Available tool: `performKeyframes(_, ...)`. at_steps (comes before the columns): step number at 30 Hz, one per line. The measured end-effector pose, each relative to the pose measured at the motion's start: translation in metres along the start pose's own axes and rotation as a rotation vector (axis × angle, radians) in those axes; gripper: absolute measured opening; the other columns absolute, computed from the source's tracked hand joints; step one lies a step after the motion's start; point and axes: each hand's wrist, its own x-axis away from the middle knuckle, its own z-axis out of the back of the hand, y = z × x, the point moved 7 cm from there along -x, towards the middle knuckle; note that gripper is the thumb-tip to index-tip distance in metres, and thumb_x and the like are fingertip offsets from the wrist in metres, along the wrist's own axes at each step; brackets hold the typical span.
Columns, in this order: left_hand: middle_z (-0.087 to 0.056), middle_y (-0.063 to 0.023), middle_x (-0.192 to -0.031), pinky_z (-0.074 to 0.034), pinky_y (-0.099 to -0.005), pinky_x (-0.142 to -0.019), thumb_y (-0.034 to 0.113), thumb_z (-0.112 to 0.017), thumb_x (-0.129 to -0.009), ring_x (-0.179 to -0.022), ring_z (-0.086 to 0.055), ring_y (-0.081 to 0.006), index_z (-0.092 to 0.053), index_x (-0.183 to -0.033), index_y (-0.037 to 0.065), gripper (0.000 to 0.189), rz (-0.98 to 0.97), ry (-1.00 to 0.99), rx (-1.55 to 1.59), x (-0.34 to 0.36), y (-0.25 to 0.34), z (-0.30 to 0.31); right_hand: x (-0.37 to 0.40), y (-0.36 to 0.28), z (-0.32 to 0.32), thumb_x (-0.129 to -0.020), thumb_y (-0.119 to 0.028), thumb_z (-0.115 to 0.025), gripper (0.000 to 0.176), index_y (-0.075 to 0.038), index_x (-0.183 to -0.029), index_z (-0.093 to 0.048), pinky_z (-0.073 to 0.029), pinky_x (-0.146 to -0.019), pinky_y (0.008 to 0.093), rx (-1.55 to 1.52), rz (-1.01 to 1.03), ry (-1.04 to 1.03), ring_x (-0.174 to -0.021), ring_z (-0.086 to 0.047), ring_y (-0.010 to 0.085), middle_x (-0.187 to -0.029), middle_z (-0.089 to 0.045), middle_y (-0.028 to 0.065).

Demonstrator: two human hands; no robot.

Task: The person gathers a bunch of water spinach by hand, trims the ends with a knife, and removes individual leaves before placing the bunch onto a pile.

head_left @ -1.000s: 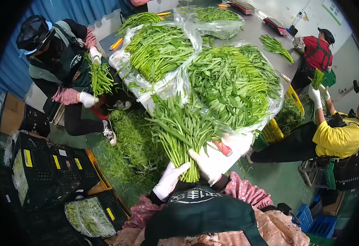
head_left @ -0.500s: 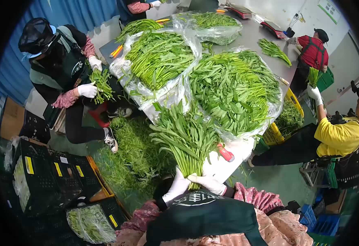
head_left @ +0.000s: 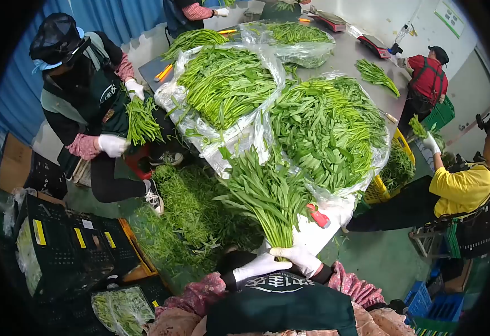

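Observation:
A large bunch of water spinach [head_left: 270, 196] fans out in front of me, leaves pointing away and stems toward my body. My left hand [head_left: 260, 265], in a white glove, is closed around the stem ends from the left. From the right, my right hand [head_left: 298, 257], also gloved, is wrapped over the stems just above the cut ends. Part of the fingers is hidden by the stems and the other hand. Beside the bunch a red handle [head_left: 318, 216] lies on the white tabletop [head_left: 334, 221]; its blade is not visible.
Two big heaps of greens [head_left: 228, 84] [head_left: 329, 134] on plastic sheets cover the table ahead. Loose leaves [head_left: 194, 207] litter the floor at left. Dark crates [head_left: 60, 241] stand lower left, and a yellow crate [head_left: 376, 190] right. Co-workers [head_left: 463, 187] [head_left: 82, 95] handle greens on both sides.
My view has shifted slightly. Both hands, still on the bunch, sit a little farther right. The co-worker at left has lowered the left-side hand; the one in yellow has tilted their bunch.

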Motion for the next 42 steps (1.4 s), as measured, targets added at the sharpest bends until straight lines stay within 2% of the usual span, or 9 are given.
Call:
performKeyframes(5, -0.021, -0.0191, -0.157, -0.022, -0.0361, -0.119, 0.032, -0.073, -0.088, -0.145, -0.021, -0.0274, -0.018, -0.154, 0.001, 0.091, -0.239, 0.086, -0.080, 0.015, 0.032, 0.014, -0.008, 0.024, 0.035, -0.079, 0.000, -0.077, 0.061, -0.003, -0.133, -0.049, -0.052, -0.092, 0.0318, 0.093, 0.041, 0.030, -0.105, -0.061, 0.0153, -0.118, -0.064, 0.0069)
performKeyframes(8, -0.050, -0.0178, -0.143, -0.038, -0.0360, -0.110, 0.019, -0.064, -0.094, -0.132, -0.048, -0.0253, -0.036, -0.147, -0.001, 0.064, -0.008, -0.011, 0.110, 0.033, 0.046, 0.028, -0.002, 0.028, 0.042, -0.079, 0.001, -0.076, 0.063, -0.003, -0.135, -0.047, -0.051, -0.092, 0.0315, 0.163, 0.209, 0.091, -0.106, -0.060, 0.0150, -0.119, -0.063, 0.0064)
performKeyframes(12, -0.072, -0.0098, -0.098, -0.054, -0.0288, -0.077, 0.011, -0.064, -0.093, -0.087, -0.069, -0.0143, -0.064, -0.111, 0.001, 0.022, -0.029, 0.543, 0.151, 0.044, 0.007, 0.113, 0.005, 0.043, 0.060, -0.079, 0.002, -0.074, 0.066, -0.004, -0.138, -0.045, -0.050, -0.092, 0.0302, 0.236, 0.195, 0.154, -0.108, -0.058, 0.0139, -0.122, -0.060, 0.0052)
performKeyframes(16, -0.070, -0.0076, -0.112, -0.051, -0.0355, -0.084, 0.005, -0.060, -0.087, -0.099, -0.066, -0.0248, -0.067, -0.111, 0.011, 0.026, -0.394, 1.192, -0.436, 0.080, 0.078, 0.158, 0.012, 0.033, 0.056, -0.082, 0.000, -0.073, 0.056, -0.003, -0.133, -0.051, -0.050, -0.091, 0.0310, 0.214, 0.214, 0.176, -0.103, -0.060, 0.0135, -0.117, -0.064, 0.0041)
performKeyframes(19, -0.055, -0.0058, -0.142, -0.022, -0.0513, -0.114, 0.010, -0.056, -0.081, -0.137, -0.037, -0.0341, -0.067, -0.123, 0.016, 0.044, -0.528, 1.065, -1.067, 0.056, 0.123, 0.140, 0.012, 0.018, 0.055, -0.078, -0.002, -0.076, 0.058, 0.000, -0.131, -0.052, -0.051, -0.090, 0.0308, 0.598, 0.315, 0.210, -0.100, -0.061, 0.0147, -0.115, -0.066, 0.0064)
performKeyframes(22, -0.066, -0.0052, -0.126, -0.018, -0.0548, -0.117, 0.014, -0.055, -0.082, -0.134, -0.043, -0.0348, -0.068, -0.117, 0.011, 0.038, -0.369, 0.861, -1.293, 0.019, 0.089, 0.146, 0.014, 0.017, 0.056, -0.076, -0.003, -0.076, 0.059, 0.000, -0.130, -0.053, -0.050, -0.091, 0.0306, 0.562, 0.292, 0.213, -0.101, -0.061, 0.0150, -0.115, -0.066, 0.0068)
performKeyframes(28, -0.069, -0.0082, -0.087, -0.036, -0.0476, -0.101, 0.016, -0.059, -0.083, -0.106, -0.059, -0.0284, -0.071, -0.104, 0.014, 0.024, -0.436, 1.101, -1.126, 0.030, 0.053, 0.160, 0.023, 0.025, 0.064, -0.078, 0.003, -0.073, 0.059, -0.002, -0.133, -0.051, -0.050, -0.089, 0.0288, 0.229, 0.178, 0.197, -0.102, -0.060, 0.0122, -0.114, -0.064, 0.0041)
performKeyframes(36, -0.069, -0.0045, -0.090, -0.043, -0.0422, -0.084, 0.027, -0.062, -0.092, -0.090, -0.062, -0.0265, -0.069, -0.091, 0.014, 0.015, -0.386, 1.499, -0.693, 0.032, 0.068, 0.209, 0.022, 0.032, 0.072, -0.081, 0.005, -0.070, 0.045, -0.002, -0.123, -0.056, -0.052, -0.076, 0.0274, 0.237, 0.166, 0.215, -0.083, -0.061, 0.0107, -0.098, -0.065, 0.0018)
performKeyframes(42, -0.071, -0.0065, -0.073, -0.047, -0.0394, -0.072, 0.033, -0.063, -0.091, -0.063, -0.066, -0.0255, -0.071, -0.090, 0.013, 0.022, -0.164, 1.229, -0.353, -0.012, 0.045, 0.236, 0.019, 0.034, 0.077, -0.083, 0.002, -0.070, 0.036, -0.002, -0.117, -0.059, -0.051, -0.072, 0.0256, 0.312, 0.207, 0.197, -0.078, -0.060, 0.0103, -0.092, -0.065, 0.0010)
